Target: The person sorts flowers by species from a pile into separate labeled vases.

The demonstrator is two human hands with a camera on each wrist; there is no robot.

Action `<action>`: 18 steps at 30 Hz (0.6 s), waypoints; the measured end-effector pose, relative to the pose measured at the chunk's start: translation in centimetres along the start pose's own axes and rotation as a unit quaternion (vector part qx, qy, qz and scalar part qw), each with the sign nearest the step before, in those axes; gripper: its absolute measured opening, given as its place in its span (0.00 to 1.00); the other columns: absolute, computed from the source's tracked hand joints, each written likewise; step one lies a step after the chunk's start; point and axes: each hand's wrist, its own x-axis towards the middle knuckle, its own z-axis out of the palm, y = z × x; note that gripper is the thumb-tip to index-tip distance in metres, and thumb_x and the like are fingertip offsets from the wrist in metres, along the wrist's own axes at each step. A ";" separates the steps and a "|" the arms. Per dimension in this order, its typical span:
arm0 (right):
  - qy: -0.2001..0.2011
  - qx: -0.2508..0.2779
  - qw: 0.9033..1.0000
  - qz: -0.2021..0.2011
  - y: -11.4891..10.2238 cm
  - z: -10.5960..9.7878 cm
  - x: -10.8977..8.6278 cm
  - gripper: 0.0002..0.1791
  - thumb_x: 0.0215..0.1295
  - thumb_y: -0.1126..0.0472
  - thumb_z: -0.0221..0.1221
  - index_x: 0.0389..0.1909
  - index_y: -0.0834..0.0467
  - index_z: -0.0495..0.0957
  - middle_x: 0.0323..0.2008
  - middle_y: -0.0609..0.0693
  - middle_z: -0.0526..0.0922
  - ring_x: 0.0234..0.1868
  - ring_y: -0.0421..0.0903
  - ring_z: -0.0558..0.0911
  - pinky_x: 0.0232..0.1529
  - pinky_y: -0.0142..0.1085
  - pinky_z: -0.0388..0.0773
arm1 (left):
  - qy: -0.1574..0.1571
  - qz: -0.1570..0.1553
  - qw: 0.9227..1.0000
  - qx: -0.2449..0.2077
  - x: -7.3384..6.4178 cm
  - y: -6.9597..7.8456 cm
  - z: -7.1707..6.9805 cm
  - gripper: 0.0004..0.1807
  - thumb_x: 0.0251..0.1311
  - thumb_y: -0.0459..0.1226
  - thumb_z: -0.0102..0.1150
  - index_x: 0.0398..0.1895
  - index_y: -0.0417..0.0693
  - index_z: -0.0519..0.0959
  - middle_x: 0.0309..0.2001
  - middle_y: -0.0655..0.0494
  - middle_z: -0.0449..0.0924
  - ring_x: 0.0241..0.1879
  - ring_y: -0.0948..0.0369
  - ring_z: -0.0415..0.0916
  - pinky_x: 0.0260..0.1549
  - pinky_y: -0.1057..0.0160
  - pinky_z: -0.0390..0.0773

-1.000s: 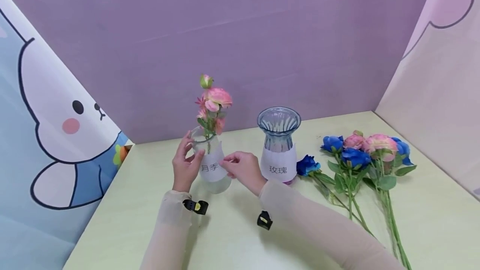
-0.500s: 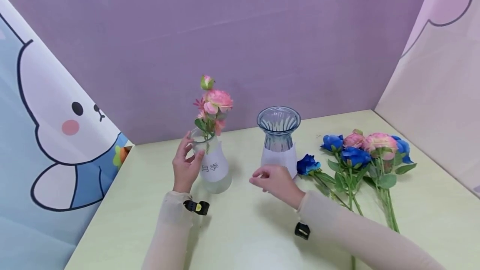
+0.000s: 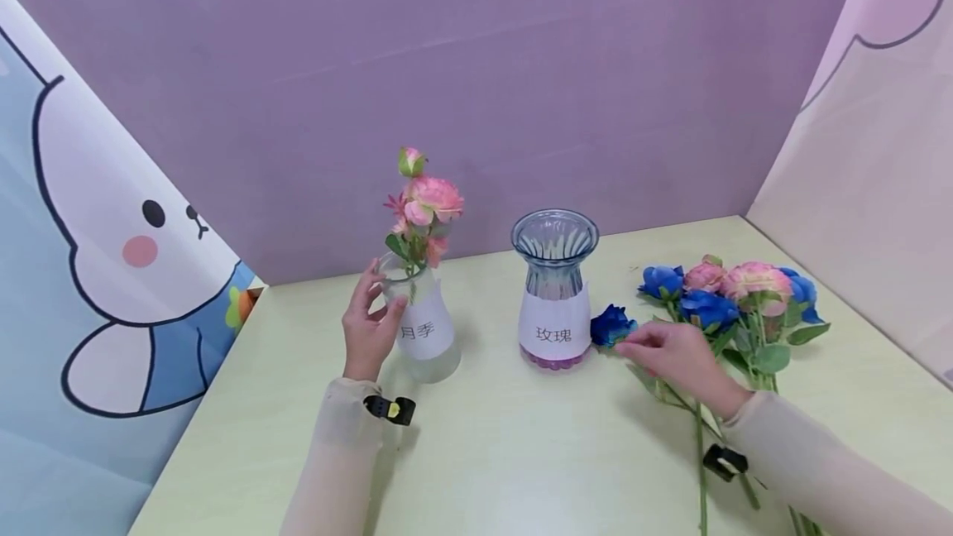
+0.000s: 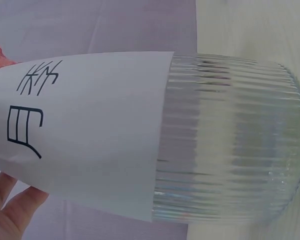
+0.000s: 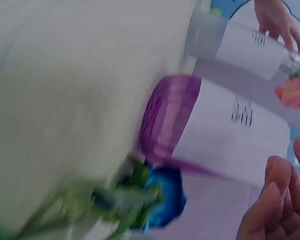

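Observation:
My left hand [image 3: 370,333] grips the neck of a clear ribbed glass vase [image 3: 435,368] with a white paper label. A stem of pink flowers [image 3: 433,198] stands in that vase. In the left wrist view the fingertips [image 4: 26,207] show at the paper's edge. My right hand [image 3: 681,358] is over the stem of a single blue rose [image 3: 611,326], fingers loosely bent. In the right wrist view, nothing shows between those fingers [image 5: 270,200], and the blue rose [image 5: 166,197] lies apart from them. To the rose's left stands a blue-and-purple glass vase [image 3: 554,242], also labelled.
More blue roses [image 3: 709,309] and pink flowers [image 3: 755,286] lie on the right of the pale table [image 3: 514,470], stems toward the front. A purple backdrop [image 3: 476,81] rises behind; printed panels [image 3: 112,230] enclose the sides.
My right hand has left the clear vase's label, passed in front of the blue-and-purple vase and moved right to the blue rose. The left hand keeps its grip on the clear vase.

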 end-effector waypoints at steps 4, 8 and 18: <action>0.032 -0.026 0.999 -0.004 1.5 -2.8 -0.5 0.15 0.62 0.55 0.63 0.37 0.65 0.82 0.19 0.51 0.78 0.18 0.46 0.74 0.17 0.33 0.73 | 0.004 -0.010 1.000 -0.012 0.0 0.0 -0.1 0.22 0.58 0.31 0.65 0.52 0.31 0.70 0.67 0.40 0.64 0.55 0.38 0.72 0.44 0.50 0.81; 0.075 -0.049 0.996 -0.008 2.9 -4.9 -0.7 0.16 0.64 0.54 0.62 0.38 0.66 0.82 0.18 0.51 0.77 0.16 0.45 0.73 0.17 0.33 0.69 | 0.004 -0.003 1.000 -0.020 0.0 -0.1 -0.2 0.24 0.59 0.36 0.65 0.53 0.31 0.69 0.67 0.38 0.63 0.55 0.37 0.72 0.44 0.56 0.82; 0.153 -0.019 0.987 0.043 6.0 -8.9 -1.7 0.19 0.64 0.50 0.61 0.38 0.64 0.82 0.22 0.44 0.83 0.22 0.38 0.79 0.20 0.31 0.75 | -0.002 0.004 1.000 -0.016 0.1 -0.3 0.0 0.23 0.59 0.36 0.64 0.52 0.30 0.69 0.67 0.37 0.63 0.54 0.37 0.72 0.44 0.58 0.82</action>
